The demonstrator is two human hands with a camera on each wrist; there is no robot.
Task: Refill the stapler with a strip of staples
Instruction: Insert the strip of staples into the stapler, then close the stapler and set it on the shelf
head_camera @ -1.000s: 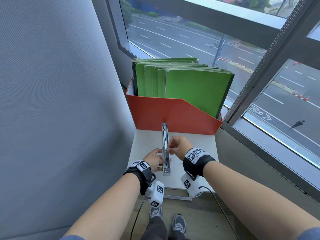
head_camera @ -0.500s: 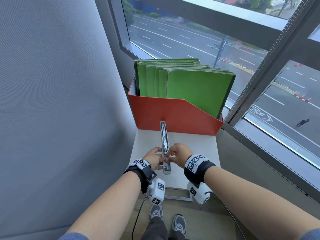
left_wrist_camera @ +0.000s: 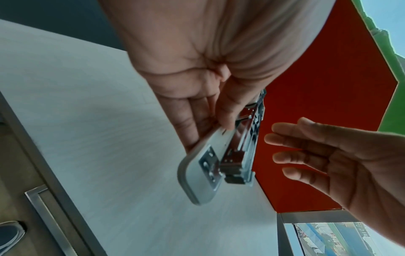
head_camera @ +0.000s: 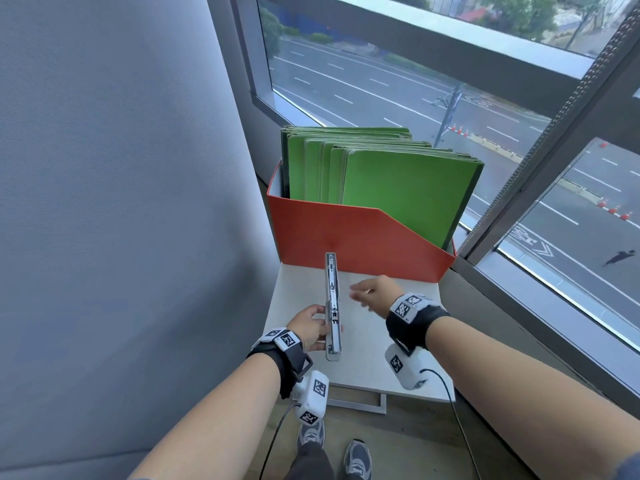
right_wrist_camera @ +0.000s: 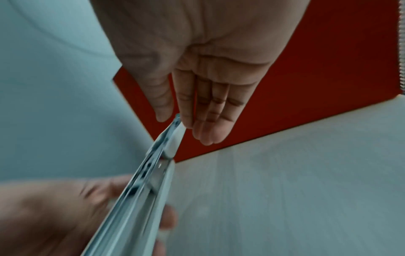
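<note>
While the left hand [head_camera: 309,331] grips the stapler [head_camera: 332,308] near its lower end, thumb and fingers [left_wrist_camera: 227,110] curled round the base, we hold it up over the white tabletop [head_camera: 377,362] in front of the orange file box [head_camera: 346,237] of green folders [head_camera: 398,181]. The stapler is swung open: in the left wrist view we see the base with its anvil plate and the metal magazine rail apart from it. The right hand [head_camera: 375,292] is just beside the stapler, not touching it, fingers [left_wrist_camera: 291,138] straight and slightly spread, holding nothing. It is blurred in the head view. We see no loose strip of staples in either hand or on the tabletop. Whether a strip already sits in the rail we cannot tell; the channel is too small and smeared. Our judgement: opening is done, loading is either finished or not started, and closing the stapler is left.
</note>
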